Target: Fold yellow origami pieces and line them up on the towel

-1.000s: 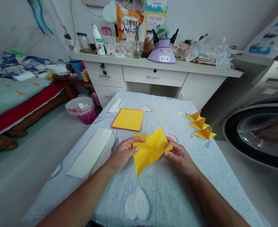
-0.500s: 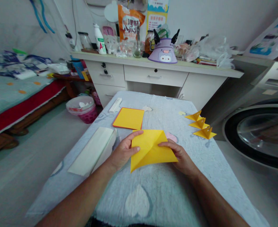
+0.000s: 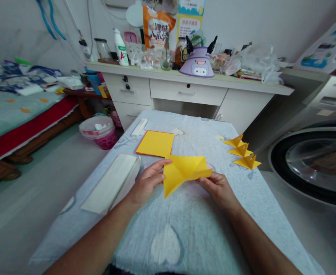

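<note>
Between my hands is a yellow sheet of paper (image 3: pixel 185 169), creased and bent, its near left corner pointing down toward me. My left hand (image 3: pixel 149 179) pinches its left edge between thumb and fingers. At the right, my right hand (image 3: pixel 217 187) grips the lower right edge, thumb near the border and fingers partly hidden. Just beyond the sheet lies a stack of square yellow paper (image 3: pixel 155 143) with a red-orange edge showing. Several folded yellow paper pieces (image 3: pixel 241 150) with upright points stand in a row on the right side of the table.
A patterned pale blue cloth covers the table (image 3: pixel 168 214). On its left lie a folded white paper packet (image 3: pixel 112 183) and a small white box (image 3: pixel 139 128). A pink bin (image 3: pixel 106 139) stands on the floor; a washing machine (image 3: pixel 316 160) is at right, a cluttered white desk (image 3: pixel 189 93) behind.
The yellow sheet has bent, its right side tilting up and its near edge lifting. My right hand has shifted slightly down and right, from the sheet's face to its lower edge.
</note>
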The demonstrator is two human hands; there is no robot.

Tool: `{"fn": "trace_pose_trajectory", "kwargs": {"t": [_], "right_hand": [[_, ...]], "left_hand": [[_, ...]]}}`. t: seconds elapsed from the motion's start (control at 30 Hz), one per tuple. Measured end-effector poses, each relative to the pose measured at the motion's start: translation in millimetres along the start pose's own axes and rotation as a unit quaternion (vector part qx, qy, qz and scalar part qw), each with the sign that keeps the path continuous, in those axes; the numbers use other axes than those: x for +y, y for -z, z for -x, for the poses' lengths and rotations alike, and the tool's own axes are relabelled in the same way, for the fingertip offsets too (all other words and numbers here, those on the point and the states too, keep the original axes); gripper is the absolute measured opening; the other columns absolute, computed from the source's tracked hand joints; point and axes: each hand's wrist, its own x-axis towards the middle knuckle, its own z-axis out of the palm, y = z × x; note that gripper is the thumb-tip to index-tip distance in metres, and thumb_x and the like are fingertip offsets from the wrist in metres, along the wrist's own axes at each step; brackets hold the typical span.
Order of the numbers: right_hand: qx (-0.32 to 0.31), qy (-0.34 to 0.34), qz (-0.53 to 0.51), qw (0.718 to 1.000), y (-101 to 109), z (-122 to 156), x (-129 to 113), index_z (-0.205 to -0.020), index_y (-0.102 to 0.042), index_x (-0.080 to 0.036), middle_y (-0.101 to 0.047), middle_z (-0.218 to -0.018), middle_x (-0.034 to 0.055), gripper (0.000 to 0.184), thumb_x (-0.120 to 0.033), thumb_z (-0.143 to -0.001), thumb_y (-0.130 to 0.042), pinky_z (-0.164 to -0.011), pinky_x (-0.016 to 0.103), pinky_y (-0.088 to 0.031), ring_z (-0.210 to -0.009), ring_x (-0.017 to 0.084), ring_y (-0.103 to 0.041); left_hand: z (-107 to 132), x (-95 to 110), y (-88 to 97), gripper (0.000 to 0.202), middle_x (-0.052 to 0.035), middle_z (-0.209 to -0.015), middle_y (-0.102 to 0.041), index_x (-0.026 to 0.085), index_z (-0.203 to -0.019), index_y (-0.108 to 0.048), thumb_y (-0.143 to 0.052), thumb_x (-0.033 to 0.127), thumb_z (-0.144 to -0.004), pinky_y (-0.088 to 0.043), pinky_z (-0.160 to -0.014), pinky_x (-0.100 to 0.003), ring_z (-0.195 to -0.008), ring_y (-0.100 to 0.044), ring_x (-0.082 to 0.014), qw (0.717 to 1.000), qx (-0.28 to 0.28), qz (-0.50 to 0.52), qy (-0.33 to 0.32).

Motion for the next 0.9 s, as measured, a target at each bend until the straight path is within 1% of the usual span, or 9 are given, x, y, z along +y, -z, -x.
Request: {"fn": "trace_pose_trajectory", "kwargs": {"t": [0.1,0.17,0.23,0.3,0.37,0.43,0.53,0.7,0.9], "right_hand": [[0.045,-0.015,-0.031,0.998,1,-1,6,-0.089,-0.076,-0.025,-0.074,-0.088,0.0032,0.020,-0.041,-0.079,-0.073,-0.088,0.041,-0.050,-0.085,0.022,-0.066],[0.061,-0.021,-0.036,0.997,0,-1,8,-0.086,-0.076,-0.024,-0.074,-0.084,0.0031,0.019,-0.041,-0.078,-0.074,-0.086,0.039,-0.050,-0.083,0.022,-0.065],[0.062,-0.023,-0.033,0.997,-1,0,8,-0.083,-0.076,-0.023,-0.073,-0.080,0.0032,0.020,-0.042,-0.077,-0.075,-0.085,0.038,-0.050,-0.083,0.021,-0.064],[0.053,-0.022,-0.030,0.998,-2,0,7,-0.082,-0.076,-0.022,-0.073,-0.079,0.0034,0.021,-0.042,-0.076,-0.076,-0.083,0.038,-0.050,-0.082,0.021,-0.064],[0.044,-0.019,-0.034,0.998,-4,0,5,-0.083,-0.076,-0.022,-0.073,-0.081,0.0035,0.021,-0.042,-0.076,-0.076,-0.083,0.038,-0.050,-0.081,0.021,-0.064],[0.037,-0.019,-0.043,0.998,-5,0,3,-0.086,-0.076,-0.023,-0.074,-0.086,0.0035,0.022,-0.042,-0.075,-0.076,-0.084,0.038,-0.050,-0.083,0.021,-0.065],[0.025,-0.023,-0.055,0.998,-7,-1,-1,-0.090,-0.076,-0.024,-0.074,-0.093,0.0037,0.023,-0.041,-0.074,-0.078,-0.087,0.038,-0.049,-0.086,0.021,-0.065],[0.040,-0.021,-0.054,0.997,-9,0,-2,-0.092,-0.073,-0.024,-0.071,-0.084,0.0025,0.025,-0.042,-0.075,-0.077,-0.079,0.032,-0.050,-0.079,0.018,-0.063],[0.084,-0.018,-0.063,0.994,-10,0,3,-0.074,-0.068,-0.021,-0.065,-0.074,0.0020,0.023,-0.043,-0.079,-0.072,-0.075,0.032,-0.050,-0.075,0.018,-0.059]], "left_hand": [[4,5,1.3,0.047,-0.0113,-0.121,-0.063,0.020,-0.121,-0.061,-0.067,0.034,-0.077,-0.045,-0.093,-0.038,-0.110,-0.061,-0.0285,0.996,-0.093,-0.005,-0.006],[5,5,0.1,0.050,-0.0104,-0.125,-0.059,0.022,-0.120,-0.061,-0.073,0.033,-0.073,-0.044,-0.095,-0.038,-0.116,-0.057,-0.0295,0.990,-0.127,-0.049,-0.021],[4,2,-2.0,0.046,-0.0080,-0.123,-0.057,0.024,-0.114,-0.065,-0.078,0.029,-0.070,-0.045,-0.096,-0.037,-0.118,-0.054,-0.0278,0.987,-0.100,-0.116,-0.050],[1,-3,-4.0,0.033,-0.0068,-0.114,-0.060,0.022,-0.100,-0.071,-0.080,0.027,-0.069,-0.046,-0.094,-0.035,-0.111,-0.057,-0.0252,0.981,-0.039,-0.176,-0.078],[-2,-7,-4.9,0.021,-0.0066,-0.105,-0.064,0.020,-0.092,-0.073,-0.077,0.029,-0.073,-0.047,-0.092,-0.034,-0.103,-0.061,-0.0231,0.973,0.012,-0.211,-0.093],[-4,-9,-4.6,0.019,-0.0064,-0.100,-0.068,0.019,-0.094,-0.074,-0.072,0.031,-0.079,-0.047,-0.090,-0.034,-0.097,-0.063,-0.0218,0.966,0.043,-0.235,-0.098],[-4,-10,-3.4,0.022,-0.0054,-0.098,-0.072,0.018,-0.097,-0.074,-0.070,0.032,-0.081,-0.048,-0.087,-0.033,-0.092,-0.064,-0.0215,0.957,0.072,-0.261,-0.101],[-4,-11,-6.7,0.023,-0.0037,-0.096,-0.074,0.018,-0.097,-0.073,-0.071,0.029,-0.078,-0.050,-0.083,-0.032,-0.090,-0.066,-0.0214,0.963,0.092,-0.238,-0.091],[-4,-9,-16.0,0.024,-0.0046,-0.096,-0.074,0.016,-0.096,-0.071,-0.072,0.022,-0.073,-0.051,-0.080,-0.031,-0.087,-0.067,-0.0221,0.953,0.114,-0.269,-0.085]]}}
